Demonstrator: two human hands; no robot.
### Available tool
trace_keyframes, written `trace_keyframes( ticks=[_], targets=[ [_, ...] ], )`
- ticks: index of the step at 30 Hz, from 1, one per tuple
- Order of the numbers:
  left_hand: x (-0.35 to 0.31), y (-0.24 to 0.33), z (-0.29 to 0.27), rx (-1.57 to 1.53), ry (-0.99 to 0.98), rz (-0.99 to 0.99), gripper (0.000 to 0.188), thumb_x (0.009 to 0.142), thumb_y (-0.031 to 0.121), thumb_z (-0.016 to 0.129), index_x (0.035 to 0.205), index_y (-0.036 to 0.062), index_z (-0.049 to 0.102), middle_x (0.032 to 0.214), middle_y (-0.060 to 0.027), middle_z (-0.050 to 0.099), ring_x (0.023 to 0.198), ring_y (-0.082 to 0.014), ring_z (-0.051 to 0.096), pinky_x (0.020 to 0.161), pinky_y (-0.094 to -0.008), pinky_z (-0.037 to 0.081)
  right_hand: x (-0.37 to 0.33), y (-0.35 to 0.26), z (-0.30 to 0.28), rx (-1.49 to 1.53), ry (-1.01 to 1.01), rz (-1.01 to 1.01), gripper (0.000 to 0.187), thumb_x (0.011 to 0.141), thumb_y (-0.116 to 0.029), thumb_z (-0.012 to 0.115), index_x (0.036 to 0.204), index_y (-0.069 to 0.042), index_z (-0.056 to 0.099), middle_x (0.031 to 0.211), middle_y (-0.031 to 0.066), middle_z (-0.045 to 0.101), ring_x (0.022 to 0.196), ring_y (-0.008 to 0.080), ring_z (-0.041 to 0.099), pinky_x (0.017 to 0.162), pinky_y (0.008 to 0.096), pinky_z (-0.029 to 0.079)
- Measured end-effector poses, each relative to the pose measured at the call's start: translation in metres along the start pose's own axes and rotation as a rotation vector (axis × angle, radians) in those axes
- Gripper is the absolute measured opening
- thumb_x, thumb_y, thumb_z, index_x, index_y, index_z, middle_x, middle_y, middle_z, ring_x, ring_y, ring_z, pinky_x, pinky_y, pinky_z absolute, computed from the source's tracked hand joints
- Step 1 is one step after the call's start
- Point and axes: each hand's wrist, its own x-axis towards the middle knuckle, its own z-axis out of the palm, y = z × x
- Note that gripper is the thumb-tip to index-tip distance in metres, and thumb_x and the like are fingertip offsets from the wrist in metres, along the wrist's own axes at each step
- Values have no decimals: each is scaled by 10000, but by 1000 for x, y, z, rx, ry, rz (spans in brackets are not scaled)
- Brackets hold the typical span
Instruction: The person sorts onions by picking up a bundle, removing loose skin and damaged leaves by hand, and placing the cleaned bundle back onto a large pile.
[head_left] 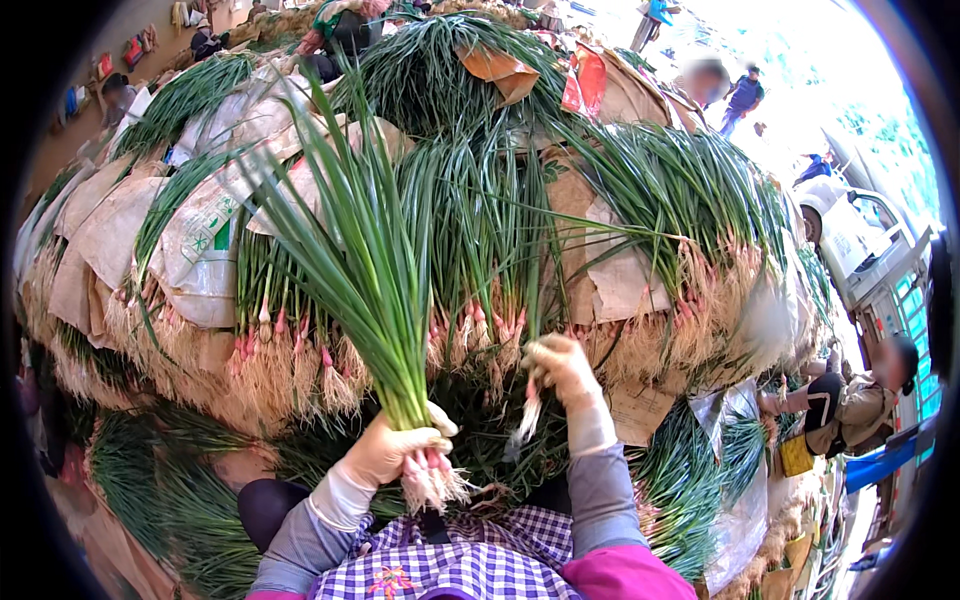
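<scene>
The left hand [392, 452] is grasping a bunch of green onions [372, 325] just above its pink bulbs, and the long axis is running up and away from the body, leaning leftward off the right hand. The right hand [563, 372] is pinching a single stalk [531, 392] (its pale roots are dangling below the fingers), and that stalk is hanging roughly upright, to the right of the bunch and apart from it, nearer the right hand.
</scene>
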Motion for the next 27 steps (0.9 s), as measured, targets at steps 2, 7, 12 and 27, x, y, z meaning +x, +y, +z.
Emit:
trace_keyframes(
  ticks=[2,7,12,27],
  targets=[
    [13,-14,14,31,62,14,241,823,5,587,1062,-25,568,807,-134,640,632,-168,631,571,-280,537,-25,6,16,22,-77,25,205,872,-192,603,942,1,585,786,71,668,608,82,558,506,206,411],
    [24,-39,5,-55,17,-180,144,832,8,534,974,-15,543,901,-192,635,652,-268,663,582,-329,548,-76,12,99,-483,63,-247,189,833,-206,647,846,-19,625,699,64,592,650,172,582,579,327,467],
    [15,-23,21,-424,-82,2,135,819,9,502,946,24,545,806,-82,544,744,-188,554,792,-426,493,-40,49,88,128,151,-195,157,901,-163,593,865,-11,601,685,8,566,659,113,549,610,284,461],
    [-8,13,6,-295,-247,295,223,791,-27,560,1010,1,526,881,-144,580,709,-215,580,712,-398,537,113,-21,-10,189,409,-160,333,719,-92,718,1001,61,627,758,122,645,616,157,594,585,281,500]
  ],
)
